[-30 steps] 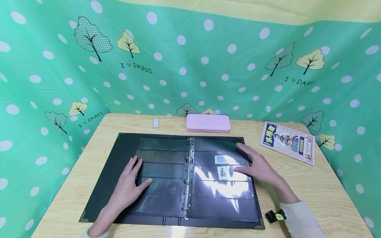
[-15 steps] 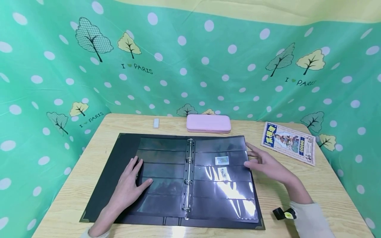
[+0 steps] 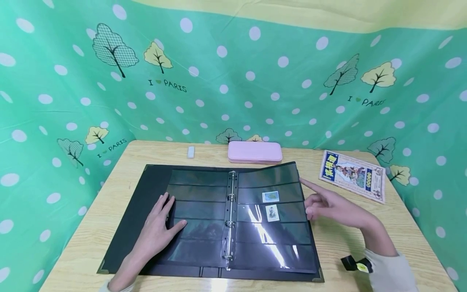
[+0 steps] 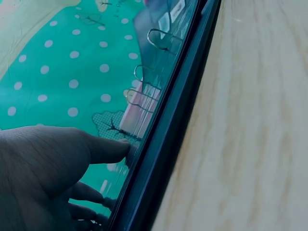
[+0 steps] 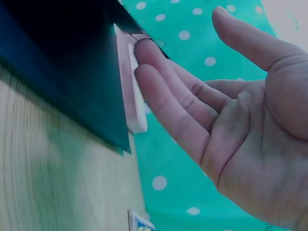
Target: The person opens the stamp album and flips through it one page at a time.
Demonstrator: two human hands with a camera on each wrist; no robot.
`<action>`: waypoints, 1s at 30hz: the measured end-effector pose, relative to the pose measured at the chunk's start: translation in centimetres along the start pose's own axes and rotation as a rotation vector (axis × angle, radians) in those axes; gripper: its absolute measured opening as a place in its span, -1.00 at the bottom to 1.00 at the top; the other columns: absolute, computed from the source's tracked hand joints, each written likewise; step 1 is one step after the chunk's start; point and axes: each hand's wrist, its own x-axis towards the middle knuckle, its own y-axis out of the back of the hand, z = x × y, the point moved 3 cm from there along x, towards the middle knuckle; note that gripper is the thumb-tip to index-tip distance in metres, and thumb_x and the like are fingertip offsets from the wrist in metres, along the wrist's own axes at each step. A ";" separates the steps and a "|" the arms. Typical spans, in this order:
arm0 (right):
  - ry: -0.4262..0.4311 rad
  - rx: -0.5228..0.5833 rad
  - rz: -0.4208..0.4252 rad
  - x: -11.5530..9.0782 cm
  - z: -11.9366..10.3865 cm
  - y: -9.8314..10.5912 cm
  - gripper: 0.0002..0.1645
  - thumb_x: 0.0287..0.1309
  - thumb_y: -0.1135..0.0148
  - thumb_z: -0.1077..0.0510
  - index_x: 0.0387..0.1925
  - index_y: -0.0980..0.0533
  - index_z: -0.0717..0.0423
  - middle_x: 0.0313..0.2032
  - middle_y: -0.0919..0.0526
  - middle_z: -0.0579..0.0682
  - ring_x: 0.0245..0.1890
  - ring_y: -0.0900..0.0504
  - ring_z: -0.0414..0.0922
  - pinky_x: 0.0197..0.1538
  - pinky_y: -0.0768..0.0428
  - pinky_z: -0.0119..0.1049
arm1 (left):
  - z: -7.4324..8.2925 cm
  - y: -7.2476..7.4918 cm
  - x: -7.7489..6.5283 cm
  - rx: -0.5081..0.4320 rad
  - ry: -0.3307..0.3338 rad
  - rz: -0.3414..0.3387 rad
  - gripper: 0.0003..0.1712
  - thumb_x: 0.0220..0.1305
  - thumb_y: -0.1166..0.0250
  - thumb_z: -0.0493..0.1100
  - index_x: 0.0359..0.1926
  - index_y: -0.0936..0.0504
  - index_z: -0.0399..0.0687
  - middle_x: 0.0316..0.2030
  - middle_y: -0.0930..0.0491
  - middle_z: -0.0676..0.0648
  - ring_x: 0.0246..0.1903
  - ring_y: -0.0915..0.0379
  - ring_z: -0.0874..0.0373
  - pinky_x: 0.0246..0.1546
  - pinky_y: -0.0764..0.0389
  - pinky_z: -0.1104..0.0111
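A black ring-binder stamp album (image 3: 127, 227) lies spread on the table, metal rings (image 3: 230, 224) down its middle. Two stamps, a bluish one (image 3: 270, 196) and a pale one (image 3: 272, 213), sit in pockets of the right-hand page (image 3: 268, 231), whose far outer corner is raised. My left hand (image 3: 156, 225) rests, fingers spread, on the left side. At the outer edge of the right page is my right hand (image 3: 333, 205), its index fingertip right at that edge. The right wrist view shows the fingers (image 5: 173, 125) extended and the thumb well apart from them.
Behind the album stand a pink case (image 3: 254, 151) and a small whitish block (image 3: 191, 152). A printed booklet (image 3: 352, 175) lies at the back right of the wooden table (image 3: 394, 239). A green dotted curtain (image 3: 204, 105) hangs around the back and sides.
My right hand has drawn back from over the right page to its outer edge. That page's far corner has risen, and the glare has shifted off the stamps. The left hand stays put.
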 end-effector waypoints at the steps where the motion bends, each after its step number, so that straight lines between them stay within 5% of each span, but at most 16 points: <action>1: -0.002 -0.015 0.015 0.0 -0.3 -0.1 0.02 0.65 -0.21 0.27 0.80 0.18 0.25 0.06 -0.71 0.30 -0.06 -0.80 -0.02 0.04 -0.78 -0.23 | 0.0 0.0 0.0 -0.006 0.006 -0.002 0.08 0.45 -0.54 0.08 0.68 -0.23 -0.43 0.69 -0.05 -0.48 0.68 0.12 -0.49 0.53 -0.14 -0.48; 7: 0.039 -0.047 0.103 -0.1 -2.2 -1.1 -0.11 0.66 -0.19 0.27 0.79 -0.03 0.21 0.26 -0.62 0.38 0.08 -0.78 -0.14 0.13 -0.76 -0.30 | 0.5 0.5 0.0 -0.043 0.037 0.009 0.03 0.50 -0.51 0.07 0.71 -0.23 -0.30 0.68 -0.08 -0.48 0.65 0.06 -0.52 0.49 -0.20 -0.49; 16: 0.111 -0.121 0.213 -0.6 -4.7 -2.4 -0.05 0.62 -0.24 0.30 0.81 -0.02 0.03 0.47 -0.46 0.49 0.24 -0.67 -0.33 0.21 -0.68 -0.42 | 2.6 0.9 -0.1 -0.127 -0.047 0.140 -0.16 0.49 -0.52 -0.07 0.64 -0.41 -0.15 0.60 -0.32 -0.32 0.57 -0.23 -0.41 0.41 -0.36 -0.43; 23: 0.160 -0.108 0.237 -0.1 -5.6 -4.2 -0.10 0.65 -0.14 0.30 0.81 -0.08 -0.14 0.62 -0.32 0.39 0.43 -0.61 0.00 0.32 -0.61 -0.39 | 5.4 1.2 -0.3 -0.245 -0.106 0.121 -0.28 0.46 -0.55 -0.11 0.56 -0.54 -0.06 0.50 -0.52 -0.17 0.50 -0.41 -0.29 0.37 -0.46 -0.39; 30: 0.253 0.002 0.297 0.9 -5.7 -6.1 -0.23 0.68 -0.02 0.34 0.77 -0.17 0.02 0.65 -0.25 0.37 0.48 -0.44 -0.40 0.42 -0.47 -0.52 | 8.1 0.6 0.0 -0.295 -0.181 0.059 -0.37 0.45 -0.55 -0.15 0.48 -0.63 0.00 0.41 -0.62 -0.07 0.42 -0.54 -0.18 0.35 -0.58 -0.25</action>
